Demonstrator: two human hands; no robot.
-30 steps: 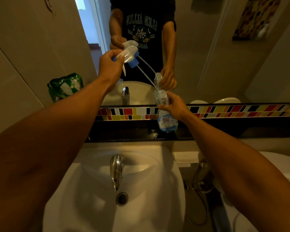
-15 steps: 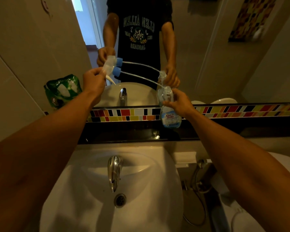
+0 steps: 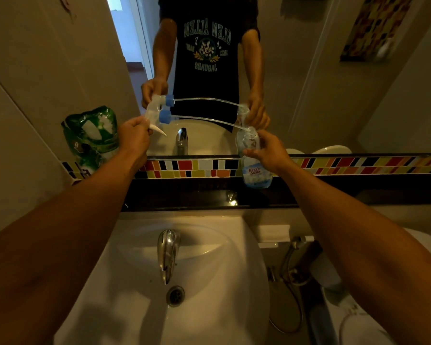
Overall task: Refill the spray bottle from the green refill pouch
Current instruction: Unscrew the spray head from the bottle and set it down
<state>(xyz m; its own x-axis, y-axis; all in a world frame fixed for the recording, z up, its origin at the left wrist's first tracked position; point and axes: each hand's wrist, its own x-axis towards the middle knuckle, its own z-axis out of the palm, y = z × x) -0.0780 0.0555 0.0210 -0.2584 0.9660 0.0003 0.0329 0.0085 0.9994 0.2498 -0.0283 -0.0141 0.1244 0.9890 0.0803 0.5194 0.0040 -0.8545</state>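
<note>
My right hand point(image 3: 269, 153) grips the neck of the clear spray bottle point(image 3: 255, 173), which stands on the dark ledge point(image 3: 197, 197) under the mirror. My left hand point(image 3: 135, 138) holds the spray head point(image 3: 157, 118), a clear trigger with a blue collar, off to the left of the bottle. Its thin dip tube point(image 3: 204, 120) runs almost level to the right, and its tip is still at the bottle's open mouth. The green refill pouch point(image 3: 92, 138) stands upright at the ledge's left end, against the wall, just left of my left hand.
A white sink point(image 3: 139, 282) with a chrome tap point(image 3: 168, 252) lies below the ledge. The mirror point(image 3: 309, 70) behind the ledge repeats my hands and the bottle. A coloured tile strip point(image 3: 358, 165) runs along it. A hose and a toilet are at the lower right.
My left hand has drawn the spray head down and to the left, so the dip tube has swung from steep to nearly level and is almost out of the bottle. The bottle stays put.
</note>
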